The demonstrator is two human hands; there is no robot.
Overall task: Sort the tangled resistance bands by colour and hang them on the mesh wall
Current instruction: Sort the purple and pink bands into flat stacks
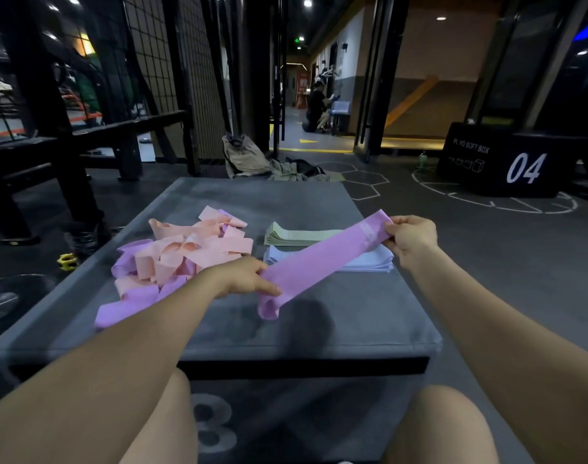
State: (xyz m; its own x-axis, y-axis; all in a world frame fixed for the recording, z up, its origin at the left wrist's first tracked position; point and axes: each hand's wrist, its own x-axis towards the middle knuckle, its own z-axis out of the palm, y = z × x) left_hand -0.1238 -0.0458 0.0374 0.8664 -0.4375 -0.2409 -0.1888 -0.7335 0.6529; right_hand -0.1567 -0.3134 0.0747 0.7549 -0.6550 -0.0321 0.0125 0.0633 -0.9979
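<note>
Purple band (322, 259) is pinched flat between both hands, left (242, 279) and right (411, 239), fingers curled on its ends. Sorting step (hanging comes later); next it probably needs its own purple stack.

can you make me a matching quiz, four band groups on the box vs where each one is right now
Things:
1. purple band
2. green stack
3. pale blue stack
4. pink and purple tangle

Places:
A. loose heap on the left of the box top
B. folded pile, far side, right of the heap
C. stretched between the left hand and right hand
D. folded pile, just nearer than the other pile

Pairs: 1-C, 2-B, 3-D, 4-A
</note>
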